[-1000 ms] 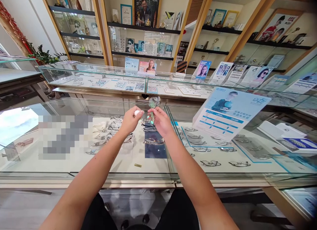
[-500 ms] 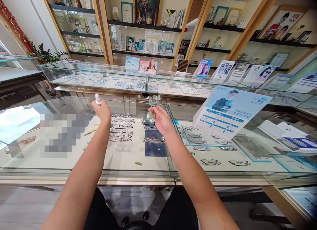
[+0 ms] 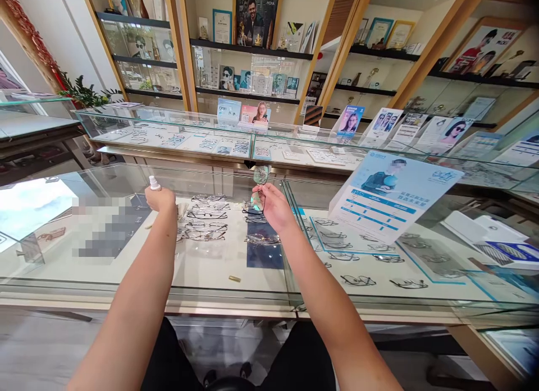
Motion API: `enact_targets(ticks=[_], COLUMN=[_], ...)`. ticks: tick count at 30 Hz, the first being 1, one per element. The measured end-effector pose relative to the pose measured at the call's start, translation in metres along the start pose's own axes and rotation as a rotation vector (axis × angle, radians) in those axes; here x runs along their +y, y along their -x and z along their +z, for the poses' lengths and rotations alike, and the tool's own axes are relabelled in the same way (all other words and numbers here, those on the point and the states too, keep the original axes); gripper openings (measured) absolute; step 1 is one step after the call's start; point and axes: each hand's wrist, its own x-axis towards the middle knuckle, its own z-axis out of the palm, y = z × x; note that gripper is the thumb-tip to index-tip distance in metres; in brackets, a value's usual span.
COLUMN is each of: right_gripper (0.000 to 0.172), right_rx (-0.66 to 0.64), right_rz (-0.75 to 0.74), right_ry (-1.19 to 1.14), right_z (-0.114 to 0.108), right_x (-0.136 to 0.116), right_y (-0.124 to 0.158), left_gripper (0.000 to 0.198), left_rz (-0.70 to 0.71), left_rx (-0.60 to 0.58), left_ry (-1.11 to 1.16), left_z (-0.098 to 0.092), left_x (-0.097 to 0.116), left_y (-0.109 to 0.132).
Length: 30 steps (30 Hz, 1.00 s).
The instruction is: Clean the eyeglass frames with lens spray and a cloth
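My left hand (image 3: 160,199) is closed round a small spray bottle (image 3: 154,183); its white top sticks up above the fingers and the rest is hidden in the hand. Over the glass counter (image 3: 202,301), my right hand (image 3: 274,205) pinches a pair of glasses (image 3: 260,175) near the middle. The glasses are turned on end, one lens above the fingers and one below, and the lenses shine greenish. Under the glass, between my arms, lie several eyeglass frames (image 3: 207,215) in a column. More frames (image 3: 263,240) rest on a dark blue panel (image 3: 264,256) below my right hand.
A tilted blue and white sign (image 3: 387,194) stands on the counter at the right, with an open white box (image 3: 490,234) beyond it. Farther back runs another glass case (image 3: 189,124). A small gold-coloured piece (image 3: 234,279) lies near the front.
My left hand, with the spray bottle, has moved left and slightly down, away from the glasses. My right hand holds the glasses in nearly the same place. The view has shifted slightly.
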Motion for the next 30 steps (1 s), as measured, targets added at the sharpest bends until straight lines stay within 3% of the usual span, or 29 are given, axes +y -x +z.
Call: enact_targets(ticks=[10, 14, 17, 19, 21, 23, 25, 30], right_gripper=[0.027, 0.026, 0.028, 0.028, 0.029, 0.03, 0.032, 0.034], right_rx=[-0.008, -0.011, -0.01, -0.006, -0.007, -0.011, -0.012, -0.008], right_rz=[0.009, 0.003, -0.004, -0.002, 0.002, 0.005, 0.006, 0.006], right_ry=[-0.007, 0.004, -0.008, -0.008, -0.001, 0.0, -0.009, -0.017], right_z=[-0.001, -0.002, -0.002, -0.002, -0.002, -0.002, -0.001, 0.0], right_x=[-0.002, -0.002, -0.002, -0.002, -0.003, -0.003, -0.003, -0.004], right_y=[0.001, 0.001, 0.002, 0.002, 0.002, 0.002, 0.002, 0.003], left_gripper=[0.038, 0.055, 0.062, 0.047, 0.026, 0.015, 0.011, 0.02], left_rz=[0.005, 0.045, 0.264, 0.472, 0.574, 0.541, 0.452, 0.401], left_rx=[-0.058, 0.037, 0.246, 0.29, 0.113, -0.178, -0.382, -0.543], left_ry=[-0.004, 0.009, 0.059, 0.064, -0.071, -0.322, -0.527, -0.625], left_z=[-0.002, -0.005, -0.015, -0.024, -0.031, -0.035, -0.033, -0.017], left_x=[-0.003, 0.007, 0.024, 0.036, 0.045, 0.048, 0.044, 0.023], left_y=[-0.002, 0.012, 0.03, 0.041, 0.045, 0.043, 0.036, 0.017])
